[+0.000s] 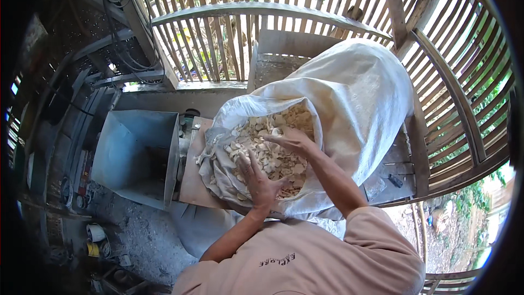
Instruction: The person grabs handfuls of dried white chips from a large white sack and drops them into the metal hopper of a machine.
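Note:
A large white woven sack lies on its side with its mouth toward me. Pale, flat dried chips fill the opening; their exact kind I cannot make out. At the near left of the mouth, my left hand rests against the chips with its fingers stretched out and apart. Farther in and to the right, my right hand reaches over the heap, fingers extended among the chips. Its fingertips touch some pieces, and neither hand is closed around any. The sack's rim is folded and bunched on the left.
Left of the sack stands a square metal hopper, open at the top. A wooden board lies between them. Behind runs a slatted wooden wall. Coiled cable hangs from a post at the far left. Small containers stand lower left.

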A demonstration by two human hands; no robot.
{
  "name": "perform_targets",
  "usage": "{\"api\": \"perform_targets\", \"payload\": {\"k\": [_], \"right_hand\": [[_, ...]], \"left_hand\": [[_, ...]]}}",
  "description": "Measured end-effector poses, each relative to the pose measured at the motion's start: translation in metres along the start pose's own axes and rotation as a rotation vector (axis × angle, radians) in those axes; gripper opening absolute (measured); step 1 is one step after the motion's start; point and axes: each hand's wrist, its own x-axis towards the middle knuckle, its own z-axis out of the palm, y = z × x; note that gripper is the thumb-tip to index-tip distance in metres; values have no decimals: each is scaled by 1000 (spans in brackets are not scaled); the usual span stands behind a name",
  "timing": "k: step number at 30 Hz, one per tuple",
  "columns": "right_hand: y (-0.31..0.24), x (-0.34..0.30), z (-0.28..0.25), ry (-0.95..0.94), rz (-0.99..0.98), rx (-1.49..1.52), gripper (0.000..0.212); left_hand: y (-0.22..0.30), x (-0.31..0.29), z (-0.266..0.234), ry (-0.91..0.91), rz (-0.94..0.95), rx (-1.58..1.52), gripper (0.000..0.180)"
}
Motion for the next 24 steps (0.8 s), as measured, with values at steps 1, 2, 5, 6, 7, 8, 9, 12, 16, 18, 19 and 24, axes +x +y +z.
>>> {"api": "perform_targets", "payload": {"k": [1,2,5,6,7,8,9,12,16,18,19,24], "right_hand": [[6,-4,-3,-15,-49,96,92],[11,-10,-8,-29,-97,193,99],[25,-19,-35,-9,0,-7,107],[28,-19,-30,-18,-2,-8,107],[31,-18,-24,-35,-24,-9,106],[26,-17,-18,-55,-59,-8,106],[27,-17,-9,-65,-69,-13,106],[24,-16,12,-22,-130,300,105],[22,-14,27,-74,-140,440,98],[20,-13,39,-88,-200,667,89],[21,-13,39,-92,-205,667,89],[13,-21,44,-114,-186,836,76]], "left_hand": [[1,-2,-3,-5,-5,5,143],[4,-3,-6,19,15,-38,143],[6,-6,-4,48,-7,13,142],[6,-6,-3,38,-39,105,142],[8,-6,0,41,-48,108,142],[10,-2,2,35,-90,133,141],[12,0,5,28,-130,151,140],[9,10,16,103,-107,116,138],[0,19,23,180,-75,35,130],[-2,22,28,195,-63,22,126],[-2,23,31,222,-74,-1,115],[8,24,33,309,2,79,76]]}}
